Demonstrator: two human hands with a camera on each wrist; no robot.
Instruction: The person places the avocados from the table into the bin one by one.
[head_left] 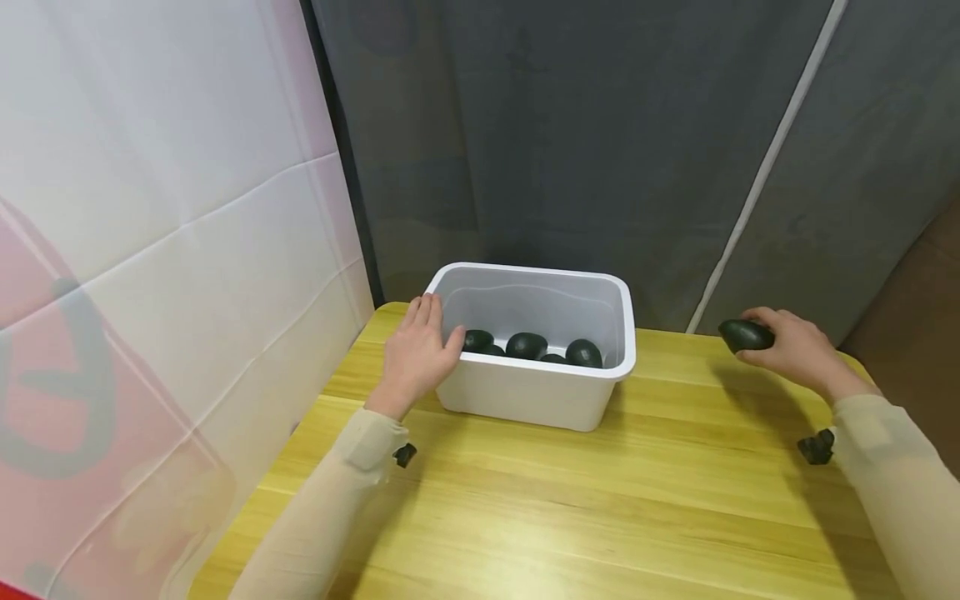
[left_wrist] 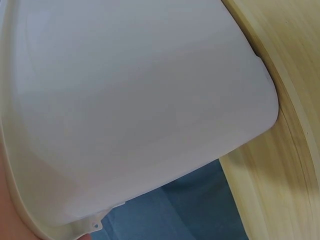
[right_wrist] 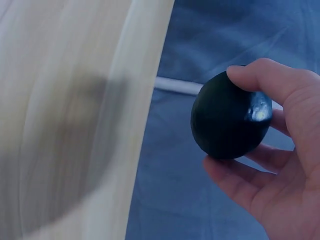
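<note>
Stone (head_left: 746, 335) sits pinched in your right hand (head_left: 791, 348), long axis pointing left toward the bin (head_left: 536, 392), well apart from it. Your left hand (head_left: 417, 357) lies flat-fingered against the bin's near left corner, gripping nothing.

The head view looks down and forward over the table (head_left: 570, 500). The left wrist view sits very close against the white bin (left_wrist: 125, 110) beside that hand; the right wrist view looks closely along its fingers (right_wrist: 280, 85), sharing the table edge.
</note>
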